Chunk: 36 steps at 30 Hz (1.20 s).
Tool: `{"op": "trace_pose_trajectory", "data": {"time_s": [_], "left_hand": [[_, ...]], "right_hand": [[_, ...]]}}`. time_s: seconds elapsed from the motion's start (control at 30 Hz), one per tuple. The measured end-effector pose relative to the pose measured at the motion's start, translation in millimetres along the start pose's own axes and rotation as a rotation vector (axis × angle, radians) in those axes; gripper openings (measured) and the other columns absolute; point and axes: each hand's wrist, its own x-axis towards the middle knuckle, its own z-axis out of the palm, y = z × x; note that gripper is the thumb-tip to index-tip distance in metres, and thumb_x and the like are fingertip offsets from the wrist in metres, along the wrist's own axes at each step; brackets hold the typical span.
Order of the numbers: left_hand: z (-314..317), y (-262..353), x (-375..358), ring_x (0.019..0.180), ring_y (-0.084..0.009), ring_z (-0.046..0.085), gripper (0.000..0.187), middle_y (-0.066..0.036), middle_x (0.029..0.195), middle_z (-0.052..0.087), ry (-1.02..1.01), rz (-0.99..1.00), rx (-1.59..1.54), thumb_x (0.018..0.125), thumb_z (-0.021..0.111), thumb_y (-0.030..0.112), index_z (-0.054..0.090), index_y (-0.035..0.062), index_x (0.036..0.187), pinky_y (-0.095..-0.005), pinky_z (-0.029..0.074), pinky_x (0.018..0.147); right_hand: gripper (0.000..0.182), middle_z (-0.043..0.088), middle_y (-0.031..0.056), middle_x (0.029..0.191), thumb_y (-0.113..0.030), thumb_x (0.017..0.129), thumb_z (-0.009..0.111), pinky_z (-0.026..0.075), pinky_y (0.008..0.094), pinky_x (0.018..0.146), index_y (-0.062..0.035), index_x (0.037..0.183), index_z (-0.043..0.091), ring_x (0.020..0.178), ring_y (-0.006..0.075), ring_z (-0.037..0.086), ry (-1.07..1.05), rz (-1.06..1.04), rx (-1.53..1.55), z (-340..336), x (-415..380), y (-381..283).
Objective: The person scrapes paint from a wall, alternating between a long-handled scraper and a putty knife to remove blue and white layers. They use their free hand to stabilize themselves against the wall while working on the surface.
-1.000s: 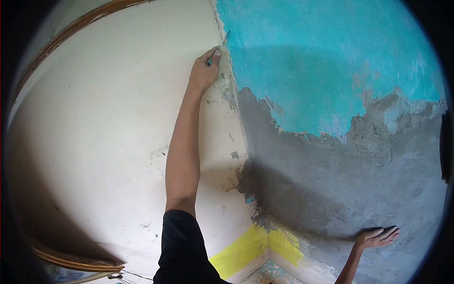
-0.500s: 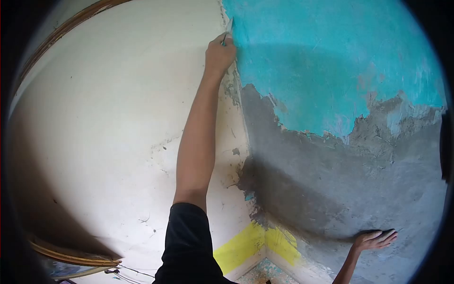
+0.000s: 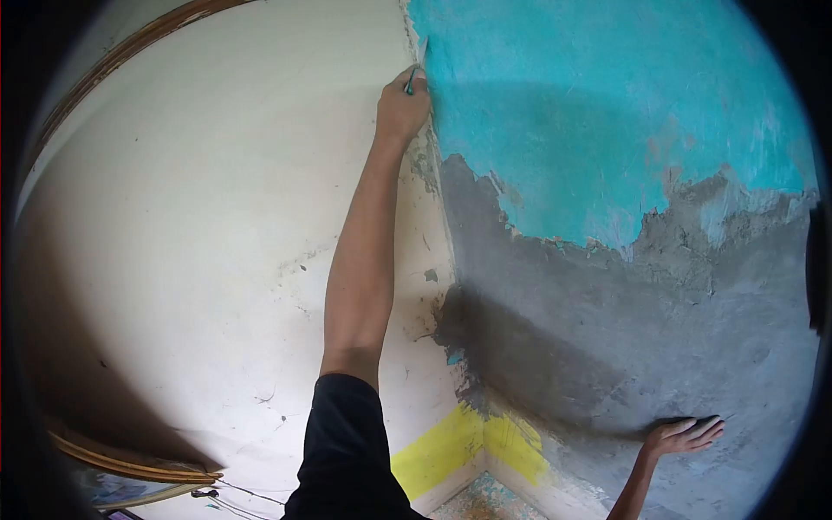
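My left hand [image 3: 403, 106] is raised high into the corner, its fingers closed around a scraper [image 3: 423, 54]. The thin pale blade points up along the seam where the cream wall [image 3: 217, 191] meets the turquoise paint [image 3: 555, 130]. A bit of the dark, teal-tinted handle shows by the thumb; the rest is hidden in the fist. Lower down at the right, my right hand [image 3: 685, 436] rests with outstretched fingers against the bare grey plaster [image 3: 555, 295].
Yellow paint [image 3: 438, 451] bands the bottom of the corner, above a floor [image 3: 490, 501] strewn with paint flakes. A curved wooden-edged object [image 3: 134, 464] and thin wires [image 3: 247, 498] sit at lower left. Brown trim [image 3: 130, 56] runs along the upper left.
The scraper and my left hand have shifted slightly down along the corner, and the handle shows a little more. My right hand stays at the same place on the plaster.
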Motion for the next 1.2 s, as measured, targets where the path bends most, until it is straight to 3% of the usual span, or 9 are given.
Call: {"op": "trace_pose_trajectory", "data": {"time_s": [0.2, 0.4, 0.47, 0.6, 1.0, 1.13, 1.2], "left_hand": [[7.3, 2.3, 17.0, 0.046, -0.0080, 0.041, 0.045, 0.001, 0.062, 0.050, 0.022, -0.035, -0.117, 0.098, 0.048, 0.037, 0.055, 0.0124, 0.136, -0.0275, 0.035, 0.040], [8.9, 8.4, -1.0, 0.047, -0.0086, 0.043, 0.047, 0.001, 0.062, 0.051, 0.094, 0.116, 0.074, 0.097, 0.050, 0.037, 0.056, 0.0105, 0.135, -0.0273, 0.036, 0.041], [3.8, 23.8, -1.5, 0.107, -0.0378, 0.064, 0.044, -0.026, 0.113, 0.065, 0.060, -0.068, -0.022, 0.093, 0.051, 0.033, 0.062, 0.0066, 0.126, -0.0393, 0.048, 0.094], [-5.2, 34.8, 12.5, 0.106, -0.0380, 0.064, 0.044, -0.026, 0.112, 0.065, 0.018, -0.185, -0.078, 0.092, 0.052, 0.033, 0.062, 0.0065, 0.126, -0.0392, 0.048, 0.093], [-14.3, 23.5, 16.8, 0.104, -0.0352, 0.065, 0.044, -0.025, 0.108, 0.067, 0.010, -0.001, 0.126, 0.091, 0.050, 0.033, 0.062, 0.0093, 0.126, -0.0396, 0.049, 0.091], [-19.2, 23.2, 49.1, 0.101, -0.0364, 0.066, 0.044, -0.025, 0.104, 0.068, 0.033, 0.057, 0.052, 0.092, 0.050, 0.034, 0.062, 0.0102, 0.127, -0.0401, 0.050, 0.088], [-30.4, 43.7, 54.1, 0.053, -0.0116, 0.051, 0.045, -0.002, 0.067, 0.055, -0.088, -0.148, -0.001, 0.097, 0.049, 0.040, 0.060, 0.0115, 0.131, -0.0299, 0.041, 0.047]], "right_hand": [[0.054, 0.037, 0.0225, 0.149, -0.031, 0.102, 0.034, 0.019, 0.0524, 0.114, 0.0060, 0.140, 0.043, 0.140, 0.0392, 0.030, 0.008, -0.010, 0.003, -0.9, 3.7, -5.0], [0.054, 0.038, 0.0232, 0.148, -0.031, 0.102, 0.033, 0.019, 0.0524, 0.115, 0.0070, 0.139, 0.043, 0.140, 0.0396, 0.030, 0.006, -0.014, -0.008, -1.5, 4.3, -5.7], [0.054, 0.037, 0.0233, 0.148, -0.031, 0.102, 0.033, 0.019, 0.0522, 0.115, 0.0069, 0.139, 0.043, 0.140, 0.0395, 0.030, 0.013, -0.006, 0.004, 0.8, 5.5, -8.0], [0.054, 0.038, 0.0233, 0.148, -0.031, 0.101, 0.034, 0.019, 0.0515, 0.115, 0.0068, 0.139, 0.044, 0.140, 0.0392, 0.030, -0.010, 0.032, -0.026, 0.4, -0.5, -1.0], [0.054, 0.037, 0.0235, 0.149, -0.031, 0.101, 0.034, 0.019, 0.0527, 0.114, 0.0059, 0.140, 0.044, 0.141, 0.0392, 0.030, -0.002, 0.026, -0.006, -1.0, 4.0, -4.9], [0.054, 0.037, 0.0228, 0.149, -0.031, 0.102, 0.034, 0.018, 0.0518, 0.115, 0.0060, 0.140, 0.043, 0.141, 0.0389, 0.029, 0.022, 0.009, -0.011, 0.8, 3.0, -4.9], [0.054, 0.037, 0.0224, 0.149, -0.030, 0.102, 0.033, 0.017, 0.0515, 0.115, 0.0060, 0.140, 0.043, 0.141, 0.0387, 0.029, 0.019, 0.017, -0.008, 0.9, 5.3, -8.7]]}}
